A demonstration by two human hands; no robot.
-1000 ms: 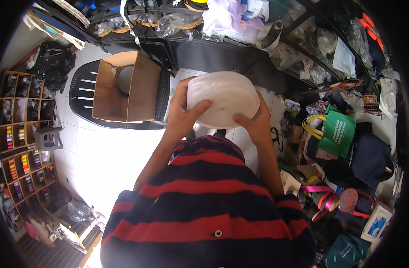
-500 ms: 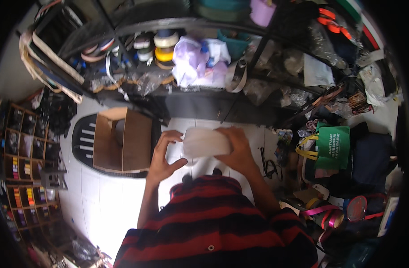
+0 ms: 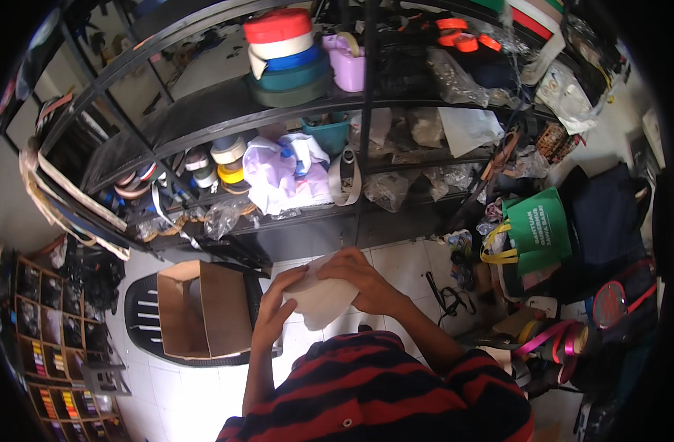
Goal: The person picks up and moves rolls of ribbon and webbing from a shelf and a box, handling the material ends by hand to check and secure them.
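Note:
A pale, off-white object (image 3: 324,296) with rounded corners is held tilted in front of my body. Its kind cannot be made out; it could be a roll or a soft pack. My right hand (image 3: 361,278) grips its upper right side, fingers curled over the top. On the other side, my left hand (image 3: 278,300) has its fingertips at the left edge and its thumb low beside it. Just left of my left hand, an open cardboard box (image 3: 226,309) rests on a black slatted plastic chair (image 3: 142,313).
Ahead stands a black metal shelf (image 3: 197,140) with rolls of strap (image 3: 285,66), a pale purple cloth bundle (image 3: 278,173) and plastic bags. To the right are a green bag (image 3: 539,228), a black cord (image 3: 447,298) on the tiled floor and ribbon rolls (image 3: 550,342). A compartment rack (image 3: 57,324) stands left.
The view has tipped up, showing more of the shelf. The pale object has turned from level to tilted, and my left hand has closed in from beside it to its edge.

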